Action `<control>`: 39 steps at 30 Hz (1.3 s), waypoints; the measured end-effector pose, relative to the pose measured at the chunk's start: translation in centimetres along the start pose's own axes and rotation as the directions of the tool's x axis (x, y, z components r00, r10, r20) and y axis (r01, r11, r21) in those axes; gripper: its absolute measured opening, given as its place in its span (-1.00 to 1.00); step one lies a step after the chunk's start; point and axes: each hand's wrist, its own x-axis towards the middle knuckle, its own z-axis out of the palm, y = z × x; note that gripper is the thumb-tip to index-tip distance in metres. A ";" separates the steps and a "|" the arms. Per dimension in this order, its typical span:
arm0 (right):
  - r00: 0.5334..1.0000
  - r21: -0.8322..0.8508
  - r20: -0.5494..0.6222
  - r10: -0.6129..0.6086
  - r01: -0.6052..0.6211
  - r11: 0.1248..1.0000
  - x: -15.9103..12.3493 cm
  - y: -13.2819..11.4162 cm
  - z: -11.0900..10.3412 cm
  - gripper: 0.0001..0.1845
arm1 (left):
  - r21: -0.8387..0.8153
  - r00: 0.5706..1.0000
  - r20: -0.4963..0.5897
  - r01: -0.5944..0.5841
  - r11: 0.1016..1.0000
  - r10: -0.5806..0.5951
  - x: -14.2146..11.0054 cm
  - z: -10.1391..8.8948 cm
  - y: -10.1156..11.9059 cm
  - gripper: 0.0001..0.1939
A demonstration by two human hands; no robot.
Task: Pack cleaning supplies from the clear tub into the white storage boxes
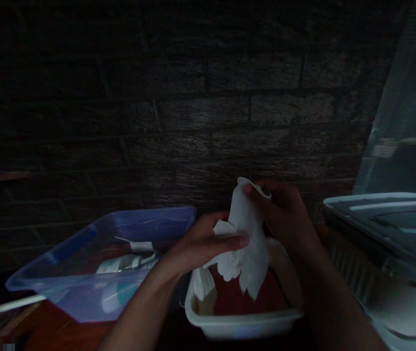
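Note:
A thin white disposable glove (251, 234) hangs upright between my two hands, its rolled cuff at the top and its limp fingers pointing down. My right hand (284, 209) is closed on the cuff, thumb on the near side. Lower down, my left hand (204, 243) pinches the glove from the left, thumb across its front. Directly below is a white tub (244, 319) with a dark red inside. Another piece of white, glove-like material (203, 283) lies over the tub's left side, and something pale rests at its right.
On the left, a bluish clear plastic bin (84, 292) holds a white bottle (115, 295) and other items. A container with a pale lid (394, 209) stands at the right. Behind everything rises a dark brick wall (208, 112). The scene is dim.

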 end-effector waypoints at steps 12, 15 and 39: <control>0.868 -0.221 -0.415 -0.275 0.196 0.955 0.3 -0.8 -1.2 -0.75 | 0.247 0.994 -0.084 -0.047 0.968 0.070 0.2 -1.6 -0.6 -0.71; 0.895 -0.248 -0.356 -0.268 0.185 0.951 0.3 -0.8 -1.2 -0.74 | 0.339 0.992 -0.107 -0.029 0.940 0.069 0.1 -1.7 -0.6 -0.71; 0.931 0.141 0.351 0.098 -0.156 0.978 -1.1 -1.0 0.9 -0.60 | 0.390 0.778 -0.445 -0.278 0.878 0.444 1.3 -0.2 0.1 -0.75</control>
